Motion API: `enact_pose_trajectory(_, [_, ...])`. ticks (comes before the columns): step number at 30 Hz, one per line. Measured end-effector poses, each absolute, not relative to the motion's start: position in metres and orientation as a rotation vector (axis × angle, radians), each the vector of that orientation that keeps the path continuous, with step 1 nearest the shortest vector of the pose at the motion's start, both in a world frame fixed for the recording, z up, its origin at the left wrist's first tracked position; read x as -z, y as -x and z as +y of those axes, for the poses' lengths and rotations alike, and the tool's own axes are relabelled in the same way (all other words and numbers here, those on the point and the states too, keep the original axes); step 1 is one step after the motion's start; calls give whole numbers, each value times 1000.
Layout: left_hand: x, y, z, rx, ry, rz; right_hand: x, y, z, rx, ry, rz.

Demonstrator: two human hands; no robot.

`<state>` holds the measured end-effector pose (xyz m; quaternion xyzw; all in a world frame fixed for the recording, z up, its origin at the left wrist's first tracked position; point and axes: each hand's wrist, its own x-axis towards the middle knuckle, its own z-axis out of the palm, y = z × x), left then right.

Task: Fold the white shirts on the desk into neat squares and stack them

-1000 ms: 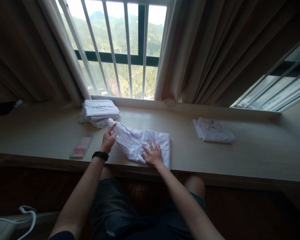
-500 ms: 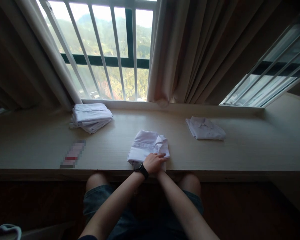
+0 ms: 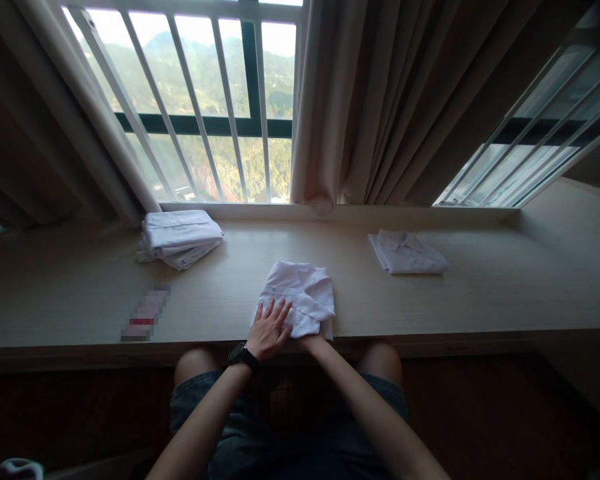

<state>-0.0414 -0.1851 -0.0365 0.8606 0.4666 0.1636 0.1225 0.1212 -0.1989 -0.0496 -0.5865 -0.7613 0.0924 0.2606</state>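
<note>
A folded white shirt (image 3: pixel 307 293) lies at the front edge of the table, its collar toward the right. My left hand (image 3: pixel 270 328), with a black watch on the wrist, rests flat on the shirt's near left part, fingers spread. My right hand (image 3: pixel 310 342) reaches under the shirt's near edge. The cloth covers its fingers, so their pose is hidden.
A stack of folded white shirts (image 3: pixel 183 233) sits at the back left of the table (image 3: pixel 220 293). Another folded white shirt (image 3: pixel 407 253) lies to the right. A blurred-out flat object (image 3: pixel 146 313) is at the front left. Curtains (image 3: pixel 380 100) hang behind.
My left hand has moved left, from the collar side to the shirt's near left part. The collar-side cloth now lies flatter and wider, and my right hand is still under the near edge.
</note>
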Motion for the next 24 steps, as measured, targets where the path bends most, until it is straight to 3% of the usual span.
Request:
enact_pose_trajectory(5, [42, 47, -175, -727, -2316, 1494, 61, -162, -247, -371, 1623, -1983])
enact_pose_trajectory(9, [47, 57, -157, -929, -1908, 1806, 65, -181, -249, -706, 1688, -1418])
enact_pose_trajectory(14, [49, 63, -149, -930, -1690, 1807, 57, -177, -203, -957, 1615, -792])
enact_pose_trajectory(20, [35, 37, -189, -749, -1589, 1785, 42, -199, -155, -1128, 1374, -845])
enact_pose_trajectory(24, [24, 12, -239, -601, -1660, 1432, 25, -243, -124, -1254, 1364, -1151])
